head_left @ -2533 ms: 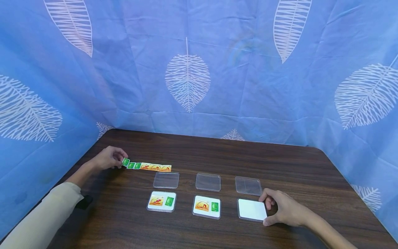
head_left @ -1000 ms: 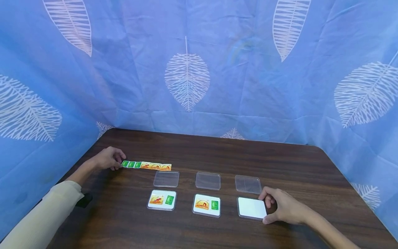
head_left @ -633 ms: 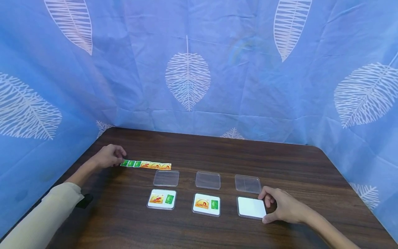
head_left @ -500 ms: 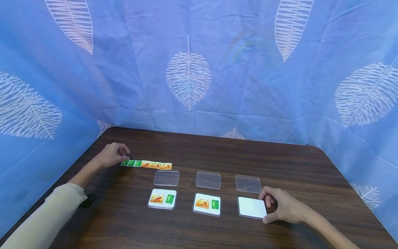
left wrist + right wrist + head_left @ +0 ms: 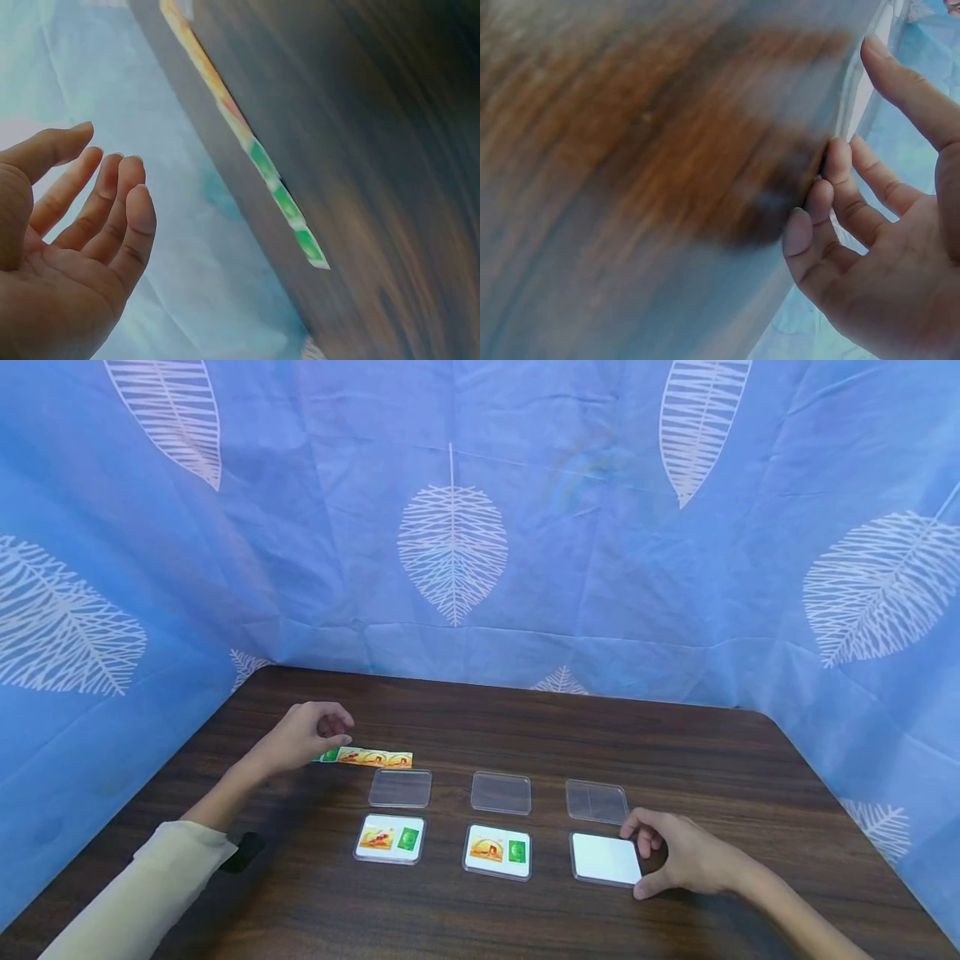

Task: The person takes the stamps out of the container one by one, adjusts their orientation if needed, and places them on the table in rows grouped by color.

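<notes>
My left hand (image 5: 303, 739) is in the air over the left end of a row of small stamps, its fingers loosely bent and nothing between them. Green stamps (image 5: 286, 204) lie at one end of that row, orange stamps (image 5: 375, 758) at the other; in the head view the hand covers most of the green ones. At the right, my right hand (image 5: 686, 857) holds a clear case with a plain white insert (image 5: 604, 858) by its right side, thumb at the near corner and index finger at the far one. The right wrist view shows its other fingers resting on the table.
Two clear cases, a left case (image 5: 389, 852) and a middle case (image 5: 487, 869), each show an orange and a green stamp on white. Behind the cases lie three clear lids, a left lid (image 5: 401, 788), a middle lid (image 5: 501, 793) and a right lid (image 5: 596, 802). Blue leaf-print cloth (image 5: 555, 568) hangs behind the table (image 5: 465, 918).
My left hand nudged the end green stamp into line with the row, then let go, rose and moved right over the stamps. My right hand has stayed at the white case.
</notes>
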Available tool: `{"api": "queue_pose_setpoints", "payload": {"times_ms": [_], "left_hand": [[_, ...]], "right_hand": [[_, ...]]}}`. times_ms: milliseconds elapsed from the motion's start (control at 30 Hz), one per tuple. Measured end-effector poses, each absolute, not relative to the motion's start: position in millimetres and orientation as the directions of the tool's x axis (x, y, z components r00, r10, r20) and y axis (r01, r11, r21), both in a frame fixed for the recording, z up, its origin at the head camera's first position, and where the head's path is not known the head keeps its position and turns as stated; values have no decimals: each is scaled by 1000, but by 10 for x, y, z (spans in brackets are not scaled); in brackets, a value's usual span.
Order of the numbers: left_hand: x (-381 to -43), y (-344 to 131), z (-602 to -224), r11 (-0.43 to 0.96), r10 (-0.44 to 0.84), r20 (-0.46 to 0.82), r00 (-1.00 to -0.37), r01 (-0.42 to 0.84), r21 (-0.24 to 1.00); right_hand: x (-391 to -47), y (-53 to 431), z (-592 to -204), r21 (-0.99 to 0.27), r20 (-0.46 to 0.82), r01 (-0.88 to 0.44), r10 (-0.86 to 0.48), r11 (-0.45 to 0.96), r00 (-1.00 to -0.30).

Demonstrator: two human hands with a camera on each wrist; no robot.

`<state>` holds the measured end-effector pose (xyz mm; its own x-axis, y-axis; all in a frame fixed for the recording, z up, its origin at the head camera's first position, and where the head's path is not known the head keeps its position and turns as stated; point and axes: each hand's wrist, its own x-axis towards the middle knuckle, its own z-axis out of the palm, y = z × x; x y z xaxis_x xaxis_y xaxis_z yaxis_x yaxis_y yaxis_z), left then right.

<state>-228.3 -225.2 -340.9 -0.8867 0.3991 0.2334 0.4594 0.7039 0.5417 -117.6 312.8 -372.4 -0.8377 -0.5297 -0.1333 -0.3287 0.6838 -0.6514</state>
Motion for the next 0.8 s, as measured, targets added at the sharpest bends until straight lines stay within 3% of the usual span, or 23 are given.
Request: {"api": "queue_pose_setpoints", "payload": {"times_ms": [167,300,600,800], "left_hand": [[-2229,-2072,-3380,660,428,242,-871,484,574],[-2201,-1900,-3340,636,454,250,-855,508,581],[-2102,-1529,-3289,567,539,244,-806,562,602],[-2097,-1354,-3216,523,626,223,-747,615,590]], "right_hand": [[-1156,3138,-3668,-611,-107,-359,-523,705,-845],[-1123,3025,-3641,-586,-9,-417,-520,695,-854],[-979,2421,-3704,-615,201,-483,-469,623,-860],[-964,2105,-3761,-507,296,-564,-483,652,-824]]}}
